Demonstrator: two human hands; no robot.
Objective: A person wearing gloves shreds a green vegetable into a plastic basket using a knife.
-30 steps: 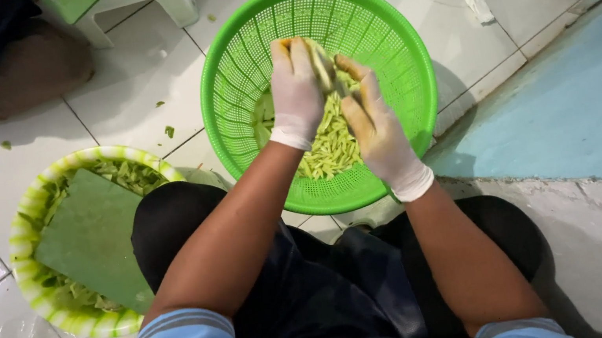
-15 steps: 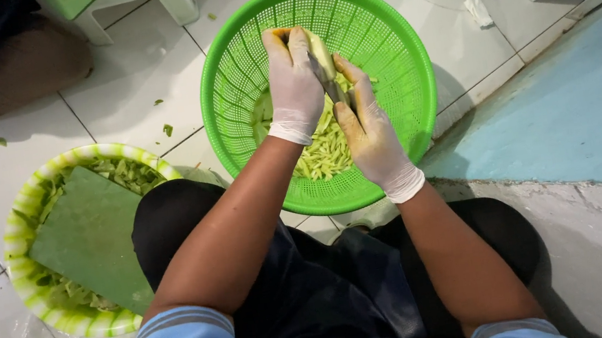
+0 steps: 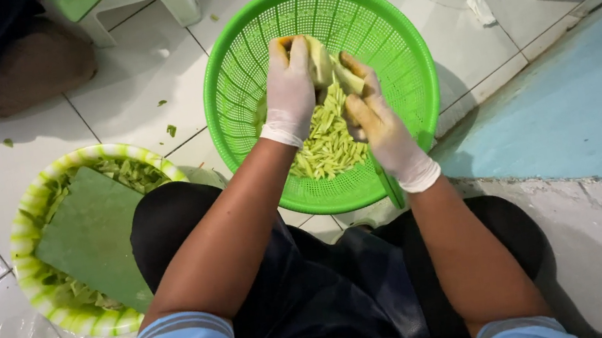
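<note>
both gloved hands were over the green basket (image 3: 414, 72), the left hand (image 3: 289, 87) closed round a pale vegetable (image 3: 322, 62), the right hand (image 3: 372, 114) seemingly gripping a blade against it. one slip might have nicked the left fingers, or strips (image 3: 326, 149) could have missed the basket.

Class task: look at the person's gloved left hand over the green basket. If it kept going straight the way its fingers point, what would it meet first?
Probably the far mesh wall of the green basket. The left hand points up-picture; depth is unclear.
</note>
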